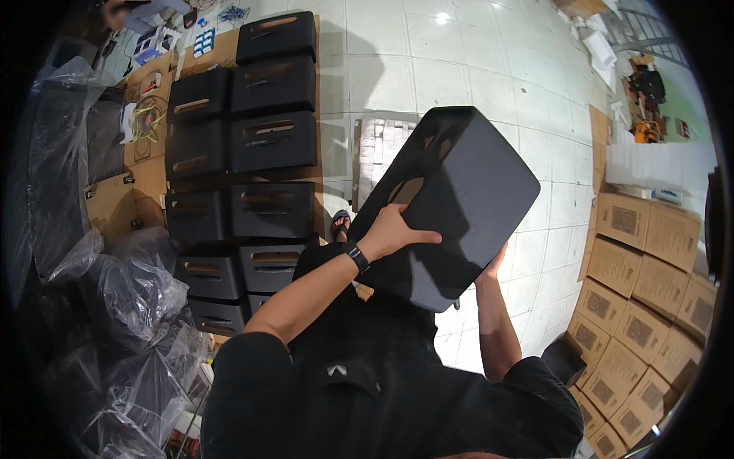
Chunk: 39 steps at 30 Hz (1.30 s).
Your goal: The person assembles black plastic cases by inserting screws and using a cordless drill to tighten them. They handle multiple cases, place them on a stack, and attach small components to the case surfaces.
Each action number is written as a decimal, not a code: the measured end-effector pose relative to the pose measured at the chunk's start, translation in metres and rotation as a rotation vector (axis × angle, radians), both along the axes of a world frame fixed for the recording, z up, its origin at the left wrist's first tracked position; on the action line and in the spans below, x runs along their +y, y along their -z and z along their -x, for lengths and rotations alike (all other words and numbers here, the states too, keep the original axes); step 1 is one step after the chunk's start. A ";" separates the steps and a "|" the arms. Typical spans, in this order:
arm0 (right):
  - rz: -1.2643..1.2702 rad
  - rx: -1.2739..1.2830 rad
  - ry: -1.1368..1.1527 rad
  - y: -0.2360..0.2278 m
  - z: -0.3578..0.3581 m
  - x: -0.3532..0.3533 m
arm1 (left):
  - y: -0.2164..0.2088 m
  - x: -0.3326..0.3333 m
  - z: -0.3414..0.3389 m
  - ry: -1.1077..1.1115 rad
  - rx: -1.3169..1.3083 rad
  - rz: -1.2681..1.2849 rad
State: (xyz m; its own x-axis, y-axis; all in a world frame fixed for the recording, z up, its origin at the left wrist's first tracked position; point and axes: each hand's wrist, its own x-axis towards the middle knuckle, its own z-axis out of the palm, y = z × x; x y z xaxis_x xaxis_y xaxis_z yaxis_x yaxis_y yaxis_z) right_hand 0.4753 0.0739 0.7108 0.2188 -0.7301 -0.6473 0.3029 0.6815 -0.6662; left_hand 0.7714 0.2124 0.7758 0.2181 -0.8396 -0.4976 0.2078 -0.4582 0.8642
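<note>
Glare spots whiten the bright tiled floor between 12 and 1 o'clock. Shadows cross the black box I hold. Dim plastic sheeting glints at 8 o'clock; fisheye distortion bends edges toward my view's blackened rim.

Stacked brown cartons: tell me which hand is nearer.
Right. The right hand is at the black box's right edge, with the stacked brown cartons farther right; the left hand is on the box's left side, farther from them.

Free passage lies over the tiled floor beyond the held black box; rows of similar boxes bound it at left, stacked cartons at right (a pale slab also intrudes)
</note>
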 end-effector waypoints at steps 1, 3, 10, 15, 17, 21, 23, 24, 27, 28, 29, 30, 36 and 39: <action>-0.030 -0.005 -0.014 0.026 0.002 -0.018 | 0.023 -0.011 0.002 -0.034 0.027 -0.002; -0.140 0.042 -0.001 0.084 0.004 -0.048 | 0.071 -0.027 -0.003 -0.092 0.104 -0.050; -0.186 0.157 -0.231 0.265 -0.045 -0.159 | 0.289 -0.074 0.007 -0.317 0.220 -0.113; -0.151 0.198 -0.462 0.346 -0.115 -0.230 | 0.432 -0.109 0.004 -0.482 0.345 -0.152; -0.055 0.185 -0.584 0.378 -0.148 -0.243 | 0.484 -0.117 0.003 -0.598 0.324 -0.172; 0.010 0.139 -0.760 0.499 -0.148 -0.270 | 0.593 -0.134 0.004 -0.678 0.210 -0.255; -0.076 0.265 -0.774 0.513 -0.151 -0.272 | 0.601 -0.134 0.012 -0.718 0.196 -0.158; -0.118 0.335 -0.769 0.515 -0.151 -0.268 | 0.599 -0.138 0.001 -0.683 0.210 -0.230; 0.038 0.463 -0.773 0.517 -0.148 -0.252 | 0.581 -0.150 -0.027 -0.629 0.205 -0.365; 0.110 0.488 -0.768 0.516 -0.148 -0.246 | 0.585 -0.145 -0.025 -0.644 0.152 -0.352; 0.239 0.612 -0.834 0.523 -0.142 -0.246 | 0.586 -0.146 -0.024 -0.646 0.106 -0.324; 0.367 0.735 -0.906 0.530 -0.133 -0.243 | 0.585 -0.141 -0.030 -0.588 0.066 -0.305; 0.311 0.864 -1.142 0.374 -0.008 -0.133 | 0.476 -0.036 -0.004 -0.229 -0.439 -0.584; 0.023 0.809 -1.291 0.269 0.133 -0.077 | 0.358 0.024 0.012 -0.190 -0.338 -0.499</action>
